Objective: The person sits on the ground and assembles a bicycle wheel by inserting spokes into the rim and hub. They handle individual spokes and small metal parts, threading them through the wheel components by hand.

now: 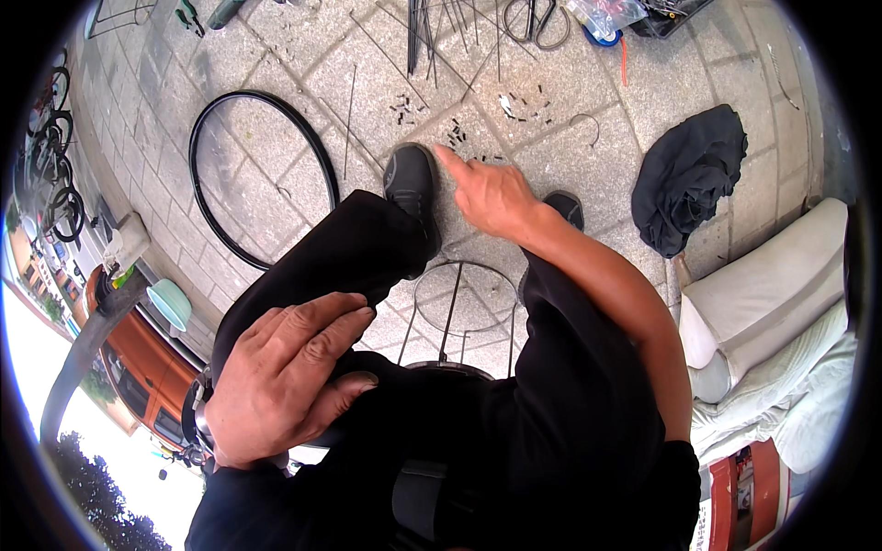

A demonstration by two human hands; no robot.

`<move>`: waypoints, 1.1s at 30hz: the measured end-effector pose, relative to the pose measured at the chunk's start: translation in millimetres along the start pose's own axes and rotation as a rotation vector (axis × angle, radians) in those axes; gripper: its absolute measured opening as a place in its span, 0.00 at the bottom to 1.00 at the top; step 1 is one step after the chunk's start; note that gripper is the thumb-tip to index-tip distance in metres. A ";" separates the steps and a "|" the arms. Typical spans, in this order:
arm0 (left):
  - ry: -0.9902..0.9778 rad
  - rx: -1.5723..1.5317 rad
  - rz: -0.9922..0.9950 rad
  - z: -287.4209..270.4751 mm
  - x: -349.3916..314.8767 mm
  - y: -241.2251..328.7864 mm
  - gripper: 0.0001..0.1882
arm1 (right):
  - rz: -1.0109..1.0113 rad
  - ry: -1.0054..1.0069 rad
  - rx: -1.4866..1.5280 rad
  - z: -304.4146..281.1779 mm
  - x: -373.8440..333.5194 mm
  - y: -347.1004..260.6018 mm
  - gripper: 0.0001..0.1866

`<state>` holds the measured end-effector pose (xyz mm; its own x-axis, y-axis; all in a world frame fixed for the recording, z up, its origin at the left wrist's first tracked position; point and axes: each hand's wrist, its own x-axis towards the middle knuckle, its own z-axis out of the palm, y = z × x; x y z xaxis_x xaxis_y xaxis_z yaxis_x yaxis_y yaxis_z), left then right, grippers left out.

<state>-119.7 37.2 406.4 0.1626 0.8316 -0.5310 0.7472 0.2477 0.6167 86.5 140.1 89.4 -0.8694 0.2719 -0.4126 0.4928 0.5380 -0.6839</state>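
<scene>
Two bare hands of one person, above a paved floor [303,55]. Left hand [283,381]: over the left thigh, back upward, fingers side by side, thumb apart from them, with no object visible in it. Right hand [496,196]: index finger stretched out, remaining fingers curled; whether these enclose anything cannot be told. Small black pieces [456,138]: several loose clusters on the floor, one just beyond the right index fingertip. Black shoe [410,182]: one, near that fingertip. Black ring [193,156]: one, lying flat, left of the shoe. Thin dark rods [412,41]: several, beyond the pieces. Dark cloth [689,179]: one, crumpled, at right.
</scene>
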 end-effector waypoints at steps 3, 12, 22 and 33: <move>0.000 0.001 0.002 -0.3 0.3 -0.1 0.31 | 0.009 -0.015 -0.003 -2.1 0.4 -1.9 0.41; 0.016 0.009 0.027 -2.3 4.1 1.2 0.30 | -0.022 -0.018 -0.014 1.2 1.4 -2.2 0.40; 0.051 0.018 0.009 1.8 3.8 5.2 0.25 | -0.036 0.016 -0.009 5.9 -1.2 1.3 0.24; 0.032 0.133 0.175 17.9 -25.5 -4.5 0.10 | 0.593 0.162 0.758 20.8 -97.0 91.6 0.21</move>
<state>-115.6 6.1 406.8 0.2783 0.8720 -0.4026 0.7884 0.0320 0.6144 216.7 146.4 54.2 -0.4393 0.4693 -0.7660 0.6952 -0.3625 -0.6208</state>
